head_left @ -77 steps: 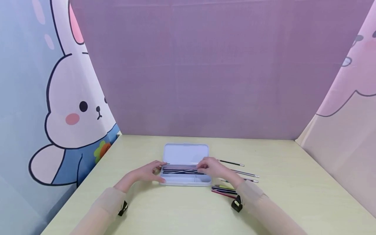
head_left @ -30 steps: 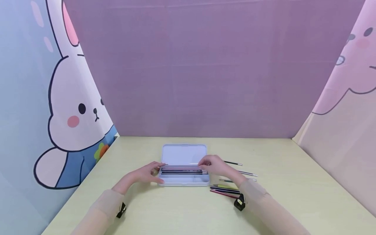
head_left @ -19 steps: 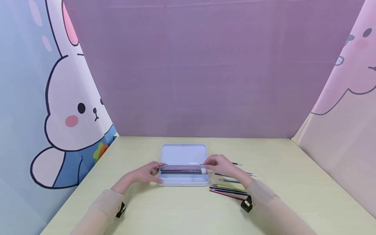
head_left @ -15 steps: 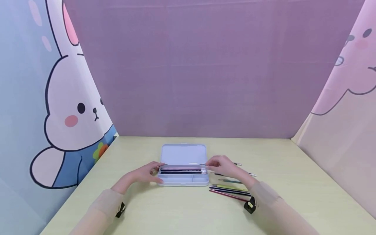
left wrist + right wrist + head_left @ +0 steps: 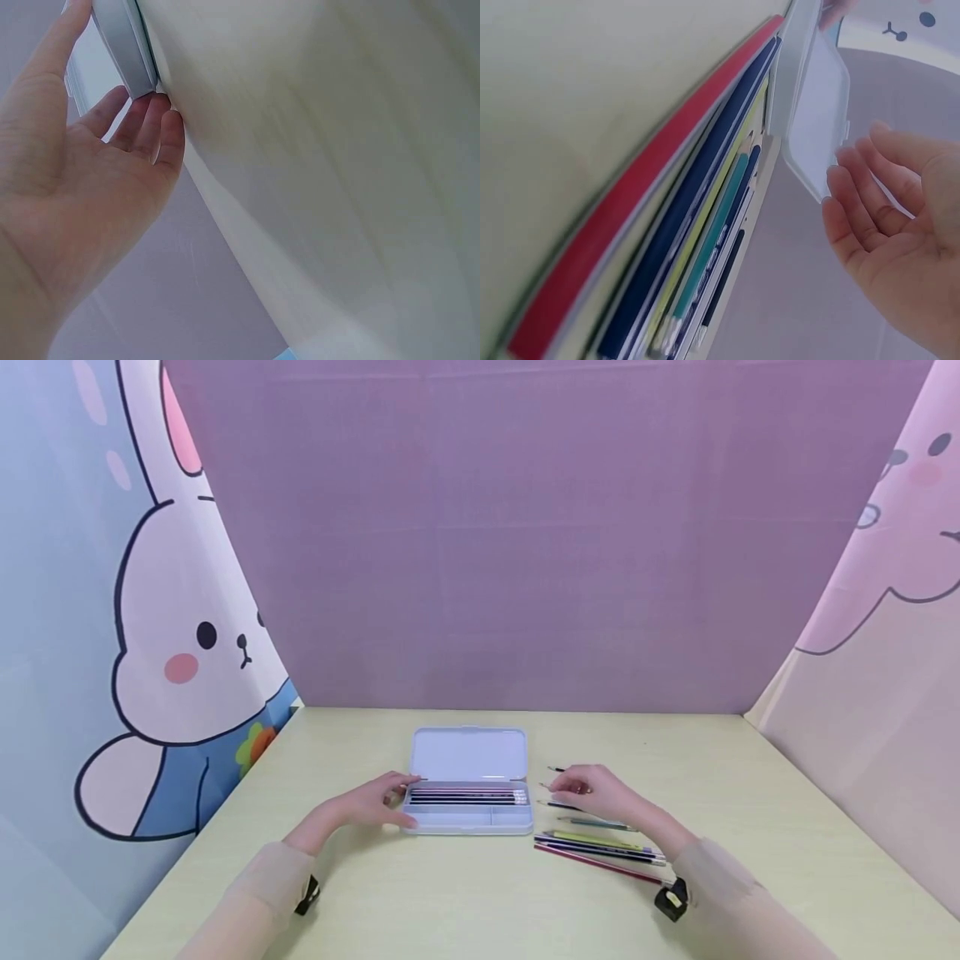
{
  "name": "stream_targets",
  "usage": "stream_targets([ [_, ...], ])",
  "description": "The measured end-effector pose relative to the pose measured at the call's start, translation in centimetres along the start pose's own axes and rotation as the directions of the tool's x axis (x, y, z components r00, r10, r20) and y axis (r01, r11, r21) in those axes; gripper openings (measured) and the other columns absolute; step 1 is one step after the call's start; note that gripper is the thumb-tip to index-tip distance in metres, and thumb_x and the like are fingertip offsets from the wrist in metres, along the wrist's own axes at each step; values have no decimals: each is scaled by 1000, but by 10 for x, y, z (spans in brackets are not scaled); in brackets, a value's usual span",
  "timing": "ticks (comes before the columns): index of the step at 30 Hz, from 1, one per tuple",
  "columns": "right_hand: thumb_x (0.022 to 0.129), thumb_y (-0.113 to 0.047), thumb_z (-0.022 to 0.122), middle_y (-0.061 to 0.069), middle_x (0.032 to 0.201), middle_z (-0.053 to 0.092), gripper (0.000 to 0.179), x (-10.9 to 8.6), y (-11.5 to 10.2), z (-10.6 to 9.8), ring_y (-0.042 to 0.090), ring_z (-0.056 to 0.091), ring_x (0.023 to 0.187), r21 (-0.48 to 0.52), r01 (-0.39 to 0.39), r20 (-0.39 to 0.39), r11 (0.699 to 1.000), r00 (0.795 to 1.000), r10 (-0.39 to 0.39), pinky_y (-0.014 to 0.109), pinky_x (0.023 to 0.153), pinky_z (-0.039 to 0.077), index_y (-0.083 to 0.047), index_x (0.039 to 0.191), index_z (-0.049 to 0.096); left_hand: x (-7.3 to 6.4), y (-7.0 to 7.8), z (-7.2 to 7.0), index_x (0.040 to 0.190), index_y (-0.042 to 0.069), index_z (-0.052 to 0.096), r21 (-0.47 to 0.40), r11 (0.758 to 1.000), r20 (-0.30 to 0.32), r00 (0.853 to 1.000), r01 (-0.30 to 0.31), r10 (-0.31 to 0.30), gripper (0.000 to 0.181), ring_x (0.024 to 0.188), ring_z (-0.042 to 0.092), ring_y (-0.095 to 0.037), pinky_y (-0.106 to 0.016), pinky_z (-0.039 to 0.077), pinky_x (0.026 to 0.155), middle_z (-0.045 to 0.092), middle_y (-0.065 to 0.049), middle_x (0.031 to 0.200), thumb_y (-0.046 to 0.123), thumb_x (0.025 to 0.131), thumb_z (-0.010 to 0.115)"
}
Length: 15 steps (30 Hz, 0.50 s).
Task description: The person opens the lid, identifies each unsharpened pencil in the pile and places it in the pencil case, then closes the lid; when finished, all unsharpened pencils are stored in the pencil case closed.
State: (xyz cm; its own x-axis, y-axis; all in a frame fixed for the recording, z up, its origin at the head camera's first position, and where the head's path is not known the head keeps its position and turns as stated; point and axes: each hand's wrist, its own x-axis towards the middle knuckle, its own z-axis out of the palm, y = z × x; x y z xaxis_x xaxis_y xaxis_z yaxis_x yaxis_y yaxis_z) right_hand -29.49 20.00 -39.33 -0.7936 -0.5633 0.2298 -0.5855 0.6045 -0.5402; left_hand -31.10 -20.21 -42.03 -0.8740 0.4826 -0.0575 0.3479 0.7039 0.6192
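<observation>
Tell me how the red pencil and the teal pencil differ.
Colour: the red pencil is red, the teal pencil blue-green.
Position: in the head view the red pencil is the nearest loose one; the teal pencil lies farther off, beyond the yellow pencil.
Slant: there, the red pencil slopes more steeply than the teal pencil.
Shared: both lie on the table, right of the pencil case.

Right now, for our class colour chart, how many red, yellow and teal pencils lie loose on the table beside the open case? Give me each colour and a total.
Red pencil: 1
Yellow pencil: 1
Teal pencil: 1
Total: 3
</observation>
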Motion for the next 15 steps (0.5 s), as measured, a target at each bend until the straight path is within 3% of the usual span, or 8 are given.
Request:
stream_targets([
  [15, 91, -18, 62, -2, 89, 67, 18, -42, 12, -15, 2, 55, 75, -8, 32, 22, 999, 999, -32, 21, 66, 51, -4, 101, 67, 1, 0, 0, 143, 7, 36, -2, 1000, -7, 1000, 12, -12, 83, 119, 46, -32, -50, 41, 101, 45, -14, 133, 39, 77, 76],
])
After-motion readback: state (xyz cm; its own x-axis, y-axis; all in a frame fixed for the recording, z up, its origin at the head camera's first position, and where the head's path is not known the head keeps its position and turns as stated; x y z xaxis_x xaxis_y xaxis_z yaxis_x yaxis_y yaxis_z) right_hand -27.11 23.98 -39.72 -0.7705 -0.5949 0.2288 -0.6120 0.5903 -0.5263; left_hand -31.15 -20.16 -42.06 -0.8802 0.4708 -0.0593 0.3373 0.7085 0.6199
